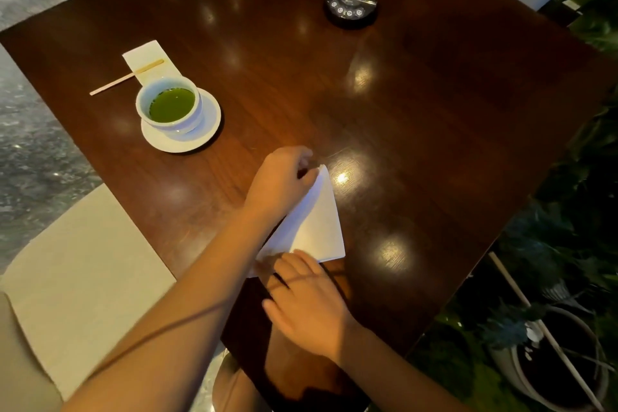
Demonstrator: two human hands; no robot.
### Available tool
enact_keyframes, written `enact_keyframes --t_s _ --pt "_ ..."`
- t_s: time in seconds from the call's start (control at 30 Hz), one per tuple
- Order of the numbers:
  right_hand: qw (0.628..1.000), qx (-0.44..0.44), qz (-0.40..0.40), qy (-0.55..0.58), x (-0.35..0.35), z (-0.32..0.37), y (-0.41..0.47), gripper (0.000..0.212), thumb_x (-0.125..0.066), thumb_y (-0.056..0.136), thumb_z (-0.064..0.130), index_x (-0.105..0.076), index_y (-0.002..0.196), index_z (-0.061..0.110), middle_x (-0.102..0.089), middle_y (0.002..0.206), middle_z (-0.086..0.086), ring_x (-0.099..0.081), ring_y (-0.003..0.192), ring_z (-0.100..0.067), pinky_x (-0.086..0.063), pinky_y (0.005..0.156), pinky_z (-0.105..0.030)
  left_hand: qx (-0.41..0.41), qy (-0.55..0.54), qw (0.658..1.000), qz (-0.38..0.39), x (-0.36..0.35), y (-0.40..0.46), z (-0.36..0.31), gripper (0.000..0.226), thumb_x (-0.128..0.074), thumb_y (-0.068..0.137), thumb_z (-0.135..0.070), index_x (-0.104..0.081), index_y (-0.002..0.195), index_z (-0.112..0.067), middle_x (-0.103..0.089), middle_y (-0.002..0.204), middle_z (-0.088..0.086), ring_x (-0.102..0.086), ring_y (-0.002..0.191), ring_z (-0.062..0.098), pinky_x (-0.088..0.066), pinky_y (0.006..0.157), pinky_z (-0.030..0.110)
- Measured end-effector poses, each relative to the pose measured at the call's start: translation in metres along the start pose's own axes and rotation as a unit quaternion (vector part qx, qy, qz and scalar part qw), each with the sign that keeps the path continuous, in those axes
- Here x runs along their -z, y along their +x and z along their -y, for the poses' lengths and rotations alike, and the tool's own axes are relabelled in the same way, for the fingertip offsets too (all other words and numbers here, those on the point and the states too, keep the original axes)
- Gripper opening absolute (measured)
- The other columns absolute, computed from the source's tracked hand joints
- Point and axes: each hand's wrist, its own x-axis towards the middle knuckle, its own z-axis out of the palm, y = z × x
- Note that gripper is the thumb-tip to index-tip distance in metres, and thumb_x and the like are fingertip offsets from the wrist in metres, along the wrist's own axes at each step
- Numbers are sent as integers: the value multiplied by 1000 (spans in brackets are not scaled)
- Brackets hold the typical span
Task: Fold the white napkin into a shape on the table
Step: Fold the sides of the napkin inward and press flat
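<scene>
The white paper napkin (314, 224), folded into a triangle, lies flat on the dark polished wooden table (418, 104) near its front edge. The left hand (277, 182) pinches the triangle's far tip between curled fingertips; the left forearm crosses over and hides the napkin's left edge. The right hand (306, 303) presses its fingers down flat on the near corner, gripping nothing. Well beyond the left fingertips stands a white ceramic cup (170, 105) of green liquid on a white round saucer (200, 135). Just behind it, a thin wooden stirring stick (127, 77) lies across a small white paper rectangle (150, 60). Far off, a dark-based menu stand (352, 7) is upright.
</scene>
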Motion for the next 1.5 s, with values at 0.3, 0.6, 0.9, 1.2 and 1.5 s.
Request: enact_keyframes --t_s 0.3,0.6,0.9,1.2,1.5 --pt "997 -58 -14 -44 13 -71 21 49 -36 94 28 -37 139 11 -34 149 -10 -17 142 -20 -13 115 -38 15 129 982 -140 -67 -122 9 52 -18 99 -28 -36 141 -4 -29 150 14 -15 142 21 -6 114 43" --pt "993 -84 69 -56 -5 -83 28 59 -26 94 37 -21 146 10 -19 155 -7 -9 144 -16 -14 116 -41 32 183 980 -72 -92 -124 25 56 -13 98 -31 -29 146 -5 -22 155 10 -11 145 20 -14 115 44" --pt "985 -90 121 -88 -2 -102 44 73 -29 90 56 -4 149 22 3 158 -3 15 142 -12 4 113 -43 37 166 982 -86 -97 -121 28 55 -7 100 -34 -15 148 -10 -21 155 8 -8 145 20 -16 112 45" --pt "987 -125 77 -69 -1 -86 31 70 -25 91 53 -12 148 15 -7 157 -9 3 144 -19 -1 113 -43 -34 212 976 -33 -79 -123 44 55 -21 99 -35 -20 148 -11 -18 156 6 -7 145 17 -6 116 39" --pt "992 115 51 -7 16 -117 2 49 -49 87 43 -61 119 8 -56 130 -15 -49 124 -28 -39 103 -43 -33 197 977 -67 -75 -148 23 55 -33 94 -34 -36 144 -9 -28 153 12 -17 143 25 -11 113 49"
